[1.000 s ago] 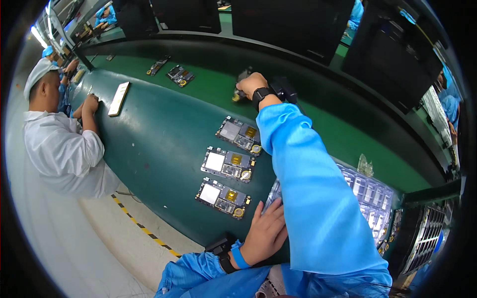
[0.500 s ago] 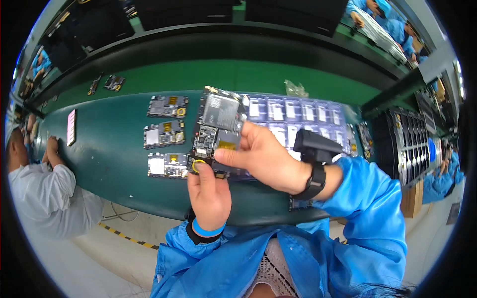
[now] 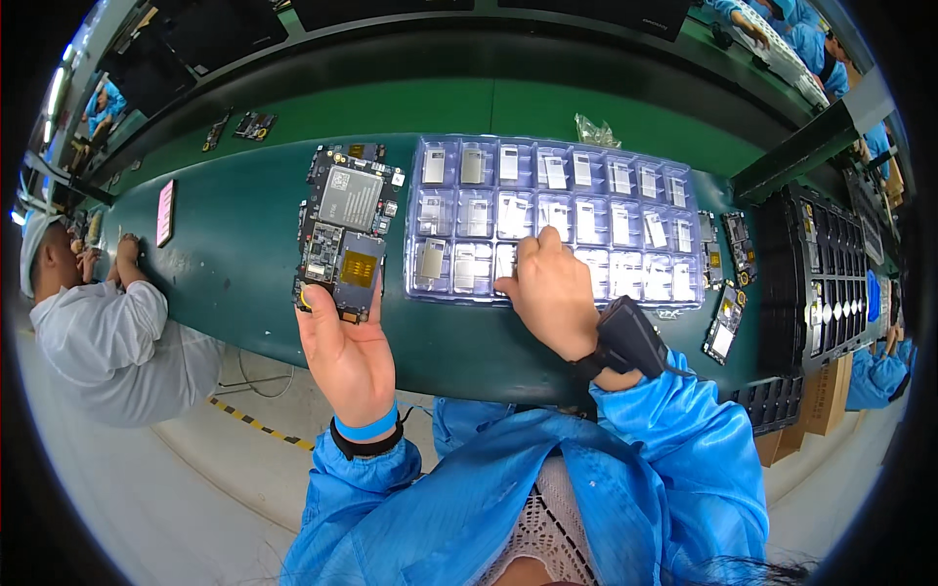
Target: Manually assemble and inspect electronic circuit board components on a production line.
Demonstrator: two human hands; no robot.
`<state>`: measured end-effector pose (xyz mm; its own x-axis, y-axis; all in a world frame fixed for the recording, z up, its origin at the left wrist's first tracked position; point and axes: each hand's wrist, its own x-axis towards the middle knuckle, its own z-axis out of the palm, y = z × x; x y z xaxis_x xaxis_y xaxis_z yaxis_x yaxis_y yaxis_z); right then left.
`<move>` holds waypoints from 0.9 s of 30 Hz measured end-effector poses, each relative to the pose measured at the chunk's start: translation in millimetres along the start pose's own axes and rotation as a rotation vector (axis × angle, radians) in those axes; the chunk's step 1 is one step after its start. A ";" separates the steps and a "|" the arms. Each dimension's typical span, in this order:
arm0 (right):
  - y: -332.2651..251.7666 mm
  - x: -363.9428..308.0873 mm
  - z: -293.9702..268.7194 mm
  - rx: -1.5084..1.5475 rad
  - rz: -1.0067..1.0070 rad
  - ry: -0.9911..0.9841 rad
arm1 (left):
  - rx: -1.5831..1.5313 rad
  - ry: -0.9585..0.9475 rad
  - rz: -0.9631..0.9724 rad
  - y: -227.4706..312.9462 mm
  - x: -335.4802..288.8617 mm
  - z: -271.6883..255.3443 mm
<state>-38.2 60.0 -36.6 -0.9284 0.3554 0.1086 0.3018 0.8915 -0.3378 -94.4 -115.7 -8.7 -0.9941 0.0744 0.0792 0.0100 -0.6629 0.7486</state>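
My left hand grips a dark circuit board at its lower end, thumb on top near a yellow ring. The board is held upright, with a silver shield and a gold-coloured patch facing me. My right hand reaches into a clear plastic tray, its fingers bent and drawn together over the near row. Whatever lies between those fingertips is hidden. Small silver metal plates sit in the tray's compartments. A black device is strapped to my right wrist.
Right of the tray lie several circuit boards, beside a black rack. Another board lies at the far left, and a pink strip nearer. A crumpled clear bag is behind the tray. A co-worker sits at left.
My right hand has let go of the circuit board and moved right, down into the tray. My left hand has carried the board to the left.
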 end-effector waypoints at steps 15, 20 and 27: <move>63.8 -3.3 -73.6 1.213 0.271 0.206 | 0.045 -0.216 -0.329 -10.5 -5.3 23.6; 76.3 -34.3 -128.4 0.887 0.358 0.037 | 0.120 -0.292 -0.594 -30.7 -21.2 47.9; 92.2 -55.3 -117.6 0.691 0.005 0.162 | 0.225 -0.538 -0.754 -59.9 -37.0 70.4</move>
<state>66.4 155.6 36.2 -0.8673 0.4442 0.2246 0.0498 0.5264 -0.8488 -50.7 -26.3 -10.1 -0.5647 0.7937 -0.2262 -0.5374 -0.1457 0.8306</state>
